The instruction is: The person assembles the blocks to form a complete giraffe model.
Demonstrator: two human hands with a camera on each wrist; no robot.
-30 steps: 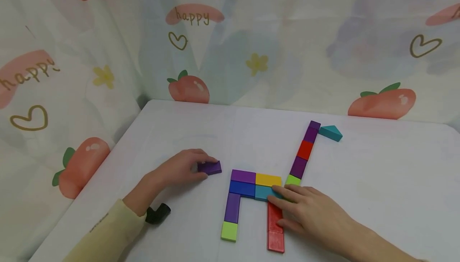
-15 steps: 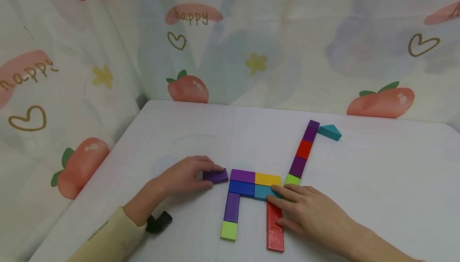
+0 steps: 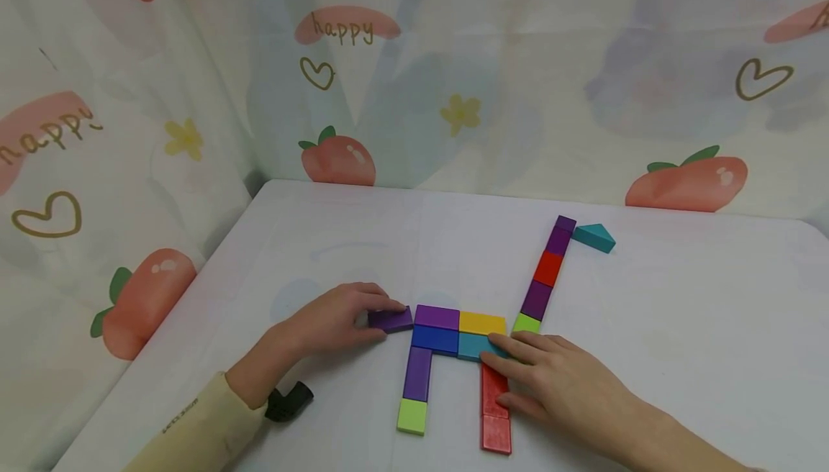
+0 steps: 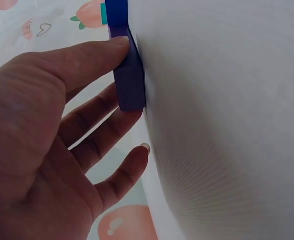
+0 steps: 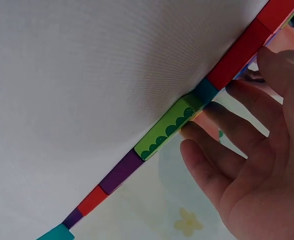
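My left hand pinches a dark purple block between thumb and fingers. The block lies on the table, its right end right at the left edge of a flat arrangement of coloured blocks. At that corner are a purple block and a blue block, with a yellow block to their right. My right hand rests with relaxed fingers on a teal block and by the upper red block. In the right wrist view, a green block with dark scallops lies close to its fingertips.
A slanted row with a purple block and a red block runs back to a teal triangular block. Downward strips end in a lime block and a red block. A patterned cloth hangs behind the white table.
My left hand has moved right and slightly nearer with the dark purple block, closing the gap to the arrangement. My right hand has stayed in place.
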